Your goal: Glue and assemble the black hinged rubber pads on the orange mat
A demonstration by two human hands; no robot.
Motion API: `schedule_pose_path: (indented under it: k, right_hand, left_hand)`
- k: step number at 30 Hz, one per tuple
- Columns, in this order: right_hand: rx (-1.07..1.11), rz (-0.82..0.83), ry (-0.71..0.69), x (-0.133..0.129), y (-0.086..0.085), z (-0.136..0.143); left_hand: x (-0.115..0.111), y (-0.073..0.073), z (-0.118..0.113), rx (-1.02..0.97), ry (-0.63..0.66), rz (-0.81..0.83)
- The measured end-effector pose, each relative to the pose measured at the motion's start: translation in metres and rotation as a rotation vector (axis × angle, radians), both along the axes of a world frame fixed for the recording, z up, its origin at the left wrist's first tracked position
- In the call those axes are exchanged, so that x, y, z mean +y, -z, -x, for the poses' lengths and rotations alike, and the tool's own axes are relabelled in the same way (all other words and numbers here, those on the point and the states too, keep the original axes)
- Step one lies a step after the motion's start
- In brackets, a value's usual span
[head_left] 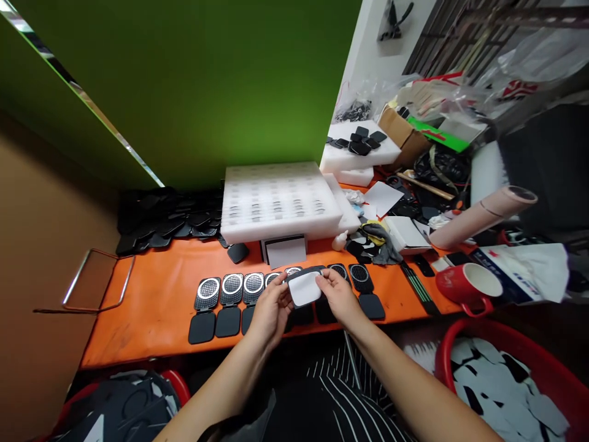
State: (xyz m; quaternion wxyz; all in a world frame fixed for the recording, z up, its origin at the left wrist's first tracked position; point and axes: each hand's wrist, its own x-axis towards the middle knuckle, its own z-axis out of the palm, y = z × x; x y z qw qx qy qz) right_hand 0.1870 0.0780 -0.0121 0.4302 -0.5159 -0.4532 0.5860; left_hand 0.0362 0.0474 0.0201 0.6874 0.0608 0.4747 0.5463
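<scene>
While my left hand (271, 307) pinches one side of a pad (304, 290), my right hand (339, 298) pinches the other, thumb over the white face, which is turned towards me. Pad held above the bench (138, 325), masking part of a row of ringed meshes (208, 293) just beyond my hands. Black plates (201, 328) form a second row, nearer me, running left and right of both hands. Straight beyond: a white card (286, 253), then a foam block (280, 205). Right of my right hand: bottle (340, 241), near; mug (451, 284), well apart.
</scene>
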Motion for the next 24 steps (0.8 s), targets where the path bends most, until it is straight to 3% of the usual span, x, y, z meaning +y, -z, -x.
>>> schedule_pose_path:
  k: [3,8,12,16,20,22,24]
  right_hand:
    - [-0.086,-0.043,0.022,-0.01,0.005,-0.006]
    - [-0.168,-0.06,-0.025,-0.021,0.008,-0.012]
    - [-0.197,-0.083,-0.06,-0.025,0.005,-0.011]
    - [-0.159,-0.06,-0.084,-0.029,0.003,-0.008]
    - [-0.098,0.007,-0.023,-0.029,0.006,-0.004]
    - [-0.226,-0.095,0.063,-0.03,0.004,-0.004]
    - [-0.449,-0.324,0.158,-0.032,-0.002,-0.007]
  left_hand:
    - [-0.005,-0.002,-0.004,-0.029,0.0,-0.031]
    - [-0.008,0.007,-0.004,0.136,0.161,-0.135]
    - [-0.007,0.011,-0.001,0.239,0.144,-0.109]
    - [-0.004,0.009,0.001,0.15,0.075,-0.058]
    - [-0.007,0.011,0.002,0.15,0.163,-0.08]
    - [-0.011,0.014,0.003,0.285,0.212,-0.131]
    - [-0.016,0.016,0.005,0.438,0.264,-0.17]
